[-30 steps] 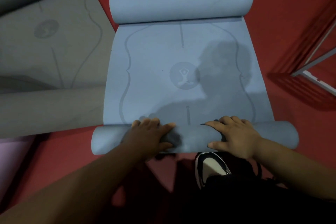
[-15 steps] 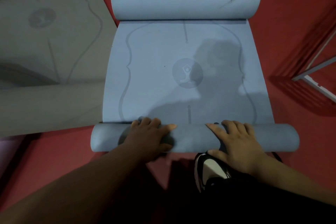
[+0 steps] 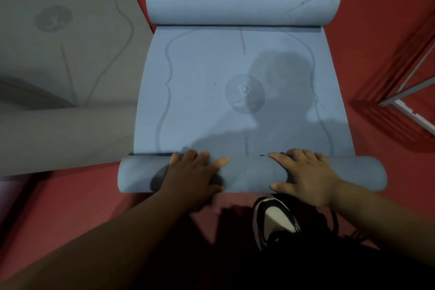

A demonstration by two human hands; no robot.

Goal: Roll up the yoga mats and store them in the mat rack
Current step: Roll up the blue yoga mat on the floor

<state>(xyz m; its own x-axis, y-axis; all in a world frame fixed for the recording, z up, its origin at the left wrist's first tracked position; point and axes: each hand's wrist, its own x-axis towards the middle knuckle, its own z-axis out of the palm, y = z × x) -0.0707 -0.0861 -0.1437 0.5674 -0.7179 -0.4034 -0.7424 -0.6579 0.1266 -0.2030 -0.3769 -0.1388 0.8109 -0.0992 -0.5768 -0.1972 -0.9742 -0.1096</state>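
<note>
The lowest part of the view is very dark. The person's legs (image 3: 306, 271) are only a black mass there, and both forearms (image 3: 117, 242) are cut off by the lower border. Out of this darkness comes one shoe (image 3: 275, 221), black with a white toe, standing on the red floor (image 3: 70, 207) just on the near side of the mat; its heel is hidden.

The blue mat (image 3: 211, 106) lies on the floor in front of the person, and its near end is wound into a roll (image 3: 249, 178). The left hand (image 3: 193, 176) lies palm down on the left half of this roll, the fingers reaching over to its far side and the thumb stretched to the right along it. The right hand (image 3: 306, 176) lies in the same way on the right half, fingers spread over the top and thumb on the near side. Both hands are released and press flat on the roll; neither is clenched around it. The palms cannot be seen.

Beyond the hands, the flat middle of the mat shows a round emblem (image 3: 244, 94) with a sitting figure, partly under a shadow (image 3: 282, 73). The far end of the mat is wound into a second roll (image 3: 235, 4).

To the left lies a grey mat (image 3: 66, 59), cut off by the left border. It meets the left edge of the blue mat, but I cannot tell if it goes under it. At the right border a white frame (image 3: 409, 110) is only partly in view and hard to make out.
</note>
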